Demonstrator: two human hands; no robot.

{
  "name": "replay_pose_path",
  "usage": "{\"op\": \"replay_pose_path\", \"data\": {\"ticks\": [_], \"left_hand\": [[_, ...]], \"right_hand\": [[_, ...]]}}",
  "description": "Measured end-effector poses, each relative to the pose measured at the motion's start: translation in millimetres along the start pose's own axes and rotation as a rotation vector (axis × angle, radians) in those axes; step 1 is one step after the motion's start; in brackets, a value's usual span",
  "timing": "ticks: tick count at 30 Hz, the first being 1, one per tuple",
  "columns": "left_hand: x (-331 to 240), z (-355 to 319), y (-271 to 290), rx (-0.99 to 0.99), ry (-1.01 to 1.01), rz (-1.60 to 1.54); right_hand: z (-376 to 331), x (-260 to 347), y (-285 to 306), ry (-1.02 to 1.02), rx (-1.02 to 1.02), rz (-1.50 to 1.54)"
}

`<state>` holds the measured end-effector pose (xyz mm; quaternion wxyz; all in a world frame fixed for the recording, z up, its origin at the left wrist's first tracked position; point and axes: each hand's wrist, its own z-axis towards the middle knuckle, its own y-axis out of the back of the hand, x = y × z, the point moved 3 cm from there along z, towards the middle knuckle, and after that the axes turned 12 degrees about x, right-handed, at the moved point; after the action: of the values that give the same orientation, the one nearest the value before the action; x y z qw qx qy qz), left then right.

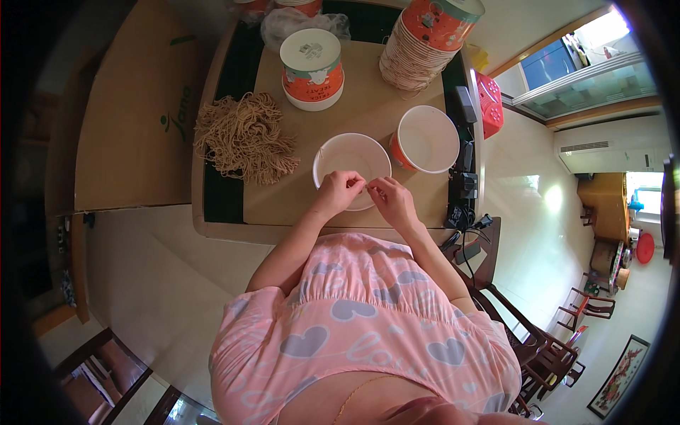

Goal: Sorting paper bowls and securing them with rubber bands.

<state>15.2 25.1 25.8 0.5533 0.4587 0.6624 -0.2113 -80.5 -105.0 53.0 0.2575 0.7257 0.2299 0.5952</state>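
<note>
Tub (352,146), white, sits beneath my left hand (342,190) and right hand (393,201), both pinched closed; I cannot tell on what.

Cords (244,138) are tan, 2 bucket interiors (350,156) white, the dress (375,333) pink with grey hearts (304,342).

Brown cardboard box (138,120) at the left, black adapters (468,185) and a cable (465,248) at the right, a red plastic object (490,106) beyond, dark wooden chairs (550,360), and farther off — white air conditioner (605,149), round red disc (644,248), framed picture (618,375).
</note>
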Motion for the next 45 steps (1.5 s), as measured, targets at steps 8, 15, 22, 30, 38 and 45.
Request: {"op": "replay_pose_path", "data": {"ticks": [8, 15, 22, 30, 38, 45], "left_hand": [[5, 2, -1, -0.031, -0.079, 0.003], [15, 5, -2, -0.081, -0.079, -0.127], [5, 1, 2, -0.108, -0.082, -0.052], [9, 2, 0, -0.093, -0.09, -0.005], [7, 1, 3, -0.117, -0.058, -0.016], [7, 0, 4, -0.11, -0.056, -0.013]], "right_hand": [[-1, 1, -1, -0.02, 0.027, -0.034], [3, 14, -1, 0.025, -0.104, -0.083], [9, -3, -12, 0.021, -0.134, 0.043], [8, 6, -6, 0.09, -0.11, 0.029], [8, 11, -5, 0.029, -0.052, 0.029], [8, 8, -5, 0.056, -0.062, 0.006]]}}
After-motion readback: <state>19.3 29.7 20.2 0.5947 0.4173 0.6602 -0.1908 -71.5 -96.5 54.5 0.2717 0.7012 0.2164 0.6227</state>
